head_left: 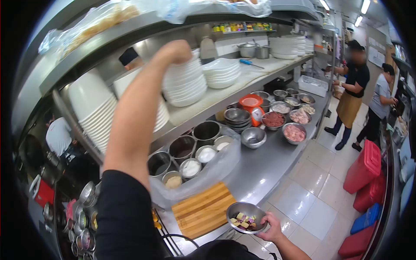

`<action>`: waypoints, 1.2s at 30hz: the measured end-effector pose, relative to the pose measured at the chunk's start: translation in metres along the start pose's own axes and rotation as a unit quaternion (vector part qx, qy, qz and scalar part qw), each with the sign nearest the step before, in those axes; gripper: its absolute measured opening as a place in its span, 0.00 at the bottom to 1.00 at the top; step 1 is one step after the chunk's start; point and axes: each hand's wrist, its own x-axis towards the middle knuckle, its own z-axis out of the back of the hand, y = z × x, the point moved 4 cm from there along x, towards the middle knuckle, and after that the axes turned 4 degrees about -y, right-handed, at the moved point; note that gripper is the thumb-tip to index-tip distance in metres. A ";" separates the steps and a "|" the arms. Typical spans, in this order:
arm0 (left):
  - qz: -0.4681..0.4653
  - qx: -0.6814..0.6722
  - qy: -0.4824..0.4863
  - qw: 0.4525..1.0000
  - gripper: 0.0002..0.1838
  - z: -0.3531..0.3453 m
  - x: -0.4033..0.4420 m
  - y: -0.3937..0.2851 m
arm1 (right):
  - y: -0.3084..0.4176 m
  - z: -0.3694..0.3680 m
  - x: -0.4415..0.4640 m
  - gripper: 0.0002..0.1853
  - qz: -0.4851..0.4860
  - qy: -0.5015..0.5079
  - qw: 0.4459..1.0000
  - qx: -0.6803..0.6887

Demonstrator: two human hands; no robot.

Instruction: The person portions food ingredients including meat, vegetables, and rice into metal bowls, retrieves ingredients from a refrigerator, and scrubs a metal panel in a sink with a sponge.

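Note:
My left hand [178, 51] is raised to the shelf, at the top of a tall stack of white bowls [185, 89]. Its fingers bend away from me and are hidden, so I cannot see whether it grips anything. Down at the front, my right hand [271, 229] is closed on the rim of a steel mixing bowl [234, 209]. Chopped pale yellow and purple pieces [243, 221] lie inside that bowl. A striped wooden cutting board [203, 210] rests on the steel counter just left of it.
Pots and tubs of powders [190, 168] stand behind the board, edged by plastic sheeting. Further along are an orange kitchen scale [251, 102] and bowls of raw meat [294, 132]. Two co-workers [352, 82] stand in the tiled aisle. Red bins [363, 167] line its right side.

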 end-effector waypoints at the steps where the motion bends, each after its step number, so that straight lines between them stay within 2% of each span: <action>1: -0.028 -0.005 -0.001 1.000 0.18 0.014 -0.014 -0.006 | -0.004 0.000 -0.002 0.26 -0.011 0.005 1.000 -0.001; 3: -0.098 -0.016 -0.028 0.995 0.19 0.014 -0.016 0.004 | -0.010 -0.002 0.004 0.25 -0.004 0.012 1.000 0.007; 4: -0.067 -0.058 -0.057 0.994 0.19 0.006 -0.011 0.012 | -0.011 -0.003 0.008 0.24 0.005 0.011 1.000 0.016; 5: -0.087 -0.089 -0.071 0.990 0.20 0.016 -0.018 0.003 | -0.011 -0.003 0.004 0.24 0.009 0.010 1.000 0.024; 6: -0.001 -0.163 -0.071 0.984 0.20 0.023 -0.025 0.000 | -0.012 -0.002 0.002 0.24 0.004 0.007 1.000 0.023; 7: 0.011 -0.190 -0.104 0.976 0.19 0.026 -0.028 -0.002 | -0.013 -0.003 0.006 0.25 0.005 0.008 1.000 0.024; 8: -0.024 -0.133 -0.123 0.983 0.19 0.026 -0.025 -0.003 | -0.012 -0.005 0.008 0.25 0.009 0.015 0.999 0.026; 11: 0.020 -0.076 -0.235 0.969 0.21 0.027 -0.021 0.004 | -0.011 -0.006 0.010 0.26 -0.029 0.029 0.997 0.066; 14: 0.020 0.035 -0.276 0.960 0.25 0.027 -0.026 -0.004 | -0.014 -0.006 0.012 0.27 0.016 0.026 0.999 0.043; 16: -0.052 0.059 -0.385 0.919 0.28 0.035 -0.038 -0.010 | -0.014 -0.002 0.013 0.26 0.025 0.006 1.000 -0.007; 17: -0.018 0.063 -0.355 0.933 0.29 0.050 -0.052 -0.021 | -0.011 -0.002 0.016 0.26 0.036 0.011 0.999 -0.029; 18: -0.015 0.056 -0.385 0.921 0.29 0.064 -0.074 -0.031 | -0.003 0.000 0.022 0.25 0.027 -0.005 1.000 0.000; 19: -0.043 0.051 -0.409 0.910 0.25 0.071 -0.094 -0.033 | -0.002 0.001 0.027 0.24 0.020 -0.008 0.999 0.035; 20: -0.063 0.003 -0.361 0.930 0.26 0.095 -0.137 -0.048 | -0.002 -0.001 0.024 0.24 0.009 -0.011 0.997 0.070; 21: -0.156 -0.042 -0.448 0.879 0.25 0.093 -0.166 -0.052 | -0.005 -0.001 0.026 0.24 -0.014 -0.011 0.995 0.103; 22: -0.146 -0.108 -0.395 0.901 0.24 0.093 -0.196 -0.057 | -0.005 0.000 0.033 0.22 0.028 -0.003 0.996 0.089; 23: -0.176 -0.110 -0.462 0.862 0.21 0.085 -0.238 -0.062 | -0.004 0.001 0.040 0.21 0.068 0.001 0.995 0.078; 24: -0.200 -0.117 -0.481 0.846 0.22 0.083 -0.282 -0.064 | -0.001 -0.001 0.046 0.20 0.059 0.018 0.996 0.066; 25: -0.147 -0.153 -0.392 0.895 0.17 0.085 -0.327 -0.065 | 0.007 -0.005 0.053 0.20 0.049 0.027 0.997 0.050; 27: -0.113 -0.180 -0.253 0.944 0.22 0.072 -0.409 -0.055 | 0.034 -0.024 0.068 0.26 0.040 0.047 0.993 0.099; 28: -0.090 -0.226 -0.244 0.939 0.23 0.060 -0.446 -0.043 | 0.043 -0.031 0.074 0.27 0.084 0.082 0.988 0.099; 29: -0.039 -0.239 -0.212 0.947 0.29 0.045 -0.482 -0.034 | 0.053 -0.045 0.078 0.28 0.084 0.099 0.986 0.108; 30: 0.020 -0.232 -0.141 0.962 0.29 0.025 -0.517 -0.029 | 0.065 -0.065 0.085 0.28 0.086 0.118 0.982 0.121; 31: 0.073 -0.208 -0.045 0.974 0.24 0.002 -0.558 -0.027 | 0.080 -0.087 0.089 0.28 0.089 0.136 0.977 0.137; 32: 0.131 -0.191 0.029 0.972 0.21 -0.024 -0.597 -0.030 | 0.096 -0.111 0.091 0.28 0.109 0.195 0.956 0.188; 35: 0.230 -0.188 0.074 0.952 0.18 -0.090 -0.687 -0.042 | 0.132 -0.172 0.094 0.28 0.149 0.280 0.928 0.196; 36: 0.268 -0.191 0.097 0.939 0.16 -0.112 -0.719 -0.041 | 0.156 -0.196 0.088 0.25 0.181 0.320 0.902 0.227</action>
